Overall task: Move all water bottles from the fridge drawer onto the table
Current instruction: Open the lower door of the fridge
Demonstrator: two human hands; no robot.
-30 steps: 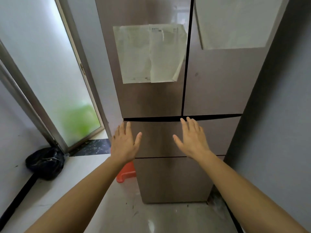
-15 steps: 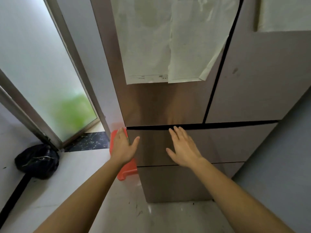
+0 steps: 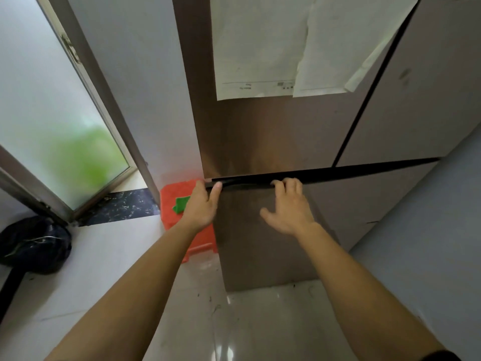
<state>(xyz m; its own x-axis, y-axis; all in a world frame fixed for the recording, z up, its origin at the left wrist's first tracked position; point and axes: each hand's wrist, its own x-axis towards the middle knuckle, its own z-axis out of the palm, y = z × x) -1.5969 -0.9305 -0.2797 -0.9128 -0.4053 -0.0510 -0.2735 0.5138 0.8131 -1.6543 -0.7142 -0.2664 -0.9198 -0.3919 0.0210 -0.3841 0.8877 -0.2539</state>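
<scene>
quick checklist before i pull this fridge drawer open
1. Left hand on the drawer: ok, it grips the top edge at the left corner, thumb along the gap.
2. Right hand on the drawer: ok, fingers curled over the top lip.
3. Floor in front, room for the drawer to slide out: ok, bare tile.
4. Orange plastic item out of the path: ok, it stands beside the fridge's left side, not in front.
5. Water bottles inside: cannot tell, the drawer front hides them.
6. Table ready to receive them: cannot tell, not in view.
</scene>
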